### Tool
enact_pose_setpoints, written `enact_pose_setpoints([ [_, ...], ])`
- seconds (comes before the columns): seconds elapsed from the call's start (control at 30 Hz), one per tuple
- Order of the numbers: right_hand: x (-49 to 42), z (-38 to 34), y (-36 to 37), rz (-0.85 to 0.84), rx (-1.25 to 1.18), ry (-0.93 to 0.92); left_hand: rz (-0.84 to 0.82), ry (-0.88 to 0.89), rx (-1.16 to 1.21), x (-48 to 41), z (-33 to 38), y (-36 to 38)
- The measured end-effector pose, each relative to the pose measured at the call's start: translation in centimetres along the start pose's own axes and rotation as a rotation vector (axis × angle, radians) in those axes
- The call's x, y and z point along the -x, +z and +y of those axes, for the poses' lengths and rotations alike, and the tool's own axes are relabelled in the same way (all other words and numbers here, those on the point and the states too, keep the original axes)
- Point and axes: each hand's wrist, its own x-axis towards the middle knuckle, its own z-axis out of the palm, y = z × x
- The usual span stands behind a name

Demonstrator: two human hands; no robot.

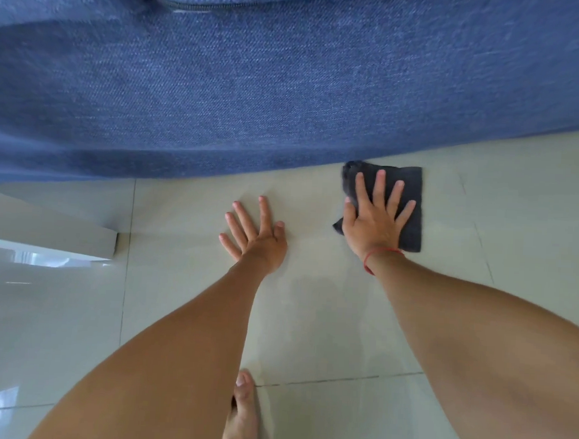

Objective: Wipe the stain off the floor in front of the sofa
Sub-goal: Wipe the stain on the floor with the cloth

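A dark grey folded cloth lies flat on the pale tiled floor, close to the lower edge of the blue fabric sofa. My right hand presses down on the cloth with fingers spread, a red string around its wrist. Flat on the bare tile to the cloth's left rests my left hand, fingers apart and holding nothing. I cannot make out a distinct stain; faint damp streaks show on the tile below the hands.
A white furniture edge juts in from the left at floor level. My bare foot stands on the tile at the bottom centre. Dark grout lines cross the floor.
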Motion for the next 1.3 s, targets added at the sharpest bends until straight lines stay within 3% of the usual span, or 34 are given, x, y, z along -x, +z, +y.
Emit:
enact_pose_setpoints([
  [0.13, 1.9, -5.1, 1.4, -0.033, -0.037, -0.192, 0.034, 0.032, 0.061, -0.2, -0.9, -0.2],
  [0.23, 5.0, -6.8, 2.6, -0.095, -0.005, -0.306, 0.259, 0.131, 0.105, 0.1, -2.7, -1.1],
  [0.33, 7.1, -5.0, 2.6, -0.118, 0.035, -0.466, 0.427, 0.013, 0.112, 0.2, -4.8, -2.4],
  [0.4, 6.9, -2.1, 2.2, -0.095, 0.085, -0.576, 0.360, -0.084, 0.053, 0.0, -6.4, -2.8],
  [0.47, 6.0, 1.2, 1.5, -0.046, 0.125, -0.563, 0.229, -0.099, -0.003, 0.2, -7.8, -2.4],
  [0.6, 4.0, 3.6, 0.0, -0.036, 0.112, -0.305, 0.153, -0.065, 0.004, -0.1, -8.9, -1.4],
  [0.77, 3.7, -2.5, 1.5, 0.002, 0.035, -0.054, 0.135, -0.065, -0.002, -0.2, -8.9, -1.4],
  [0.93, 5.2, -10.3, 3.6, -0.069, 0.003, -0.295, 0.095, -0.074, 0.020, -0.4, -8.9, -1.7],
  [1.07, 7.4, -11.5, 4.7, -0.126, 0.022, -0.412, 0.076, -0.075, 0.043, -0.2, -9.0, -2.2],
  [1.23, 8.1, -8.4, 4.4, -0.106, 0.058, -0.628, 0.273, -0.018, 0.080, 0.6, -10.1, -2.8],
  [1.3, 8.0, -6.6, 4.1, -0.099, 0.075, -0.679, 0.341, -0.105, 0.089, 1.0, -11.2, -3.1],
])
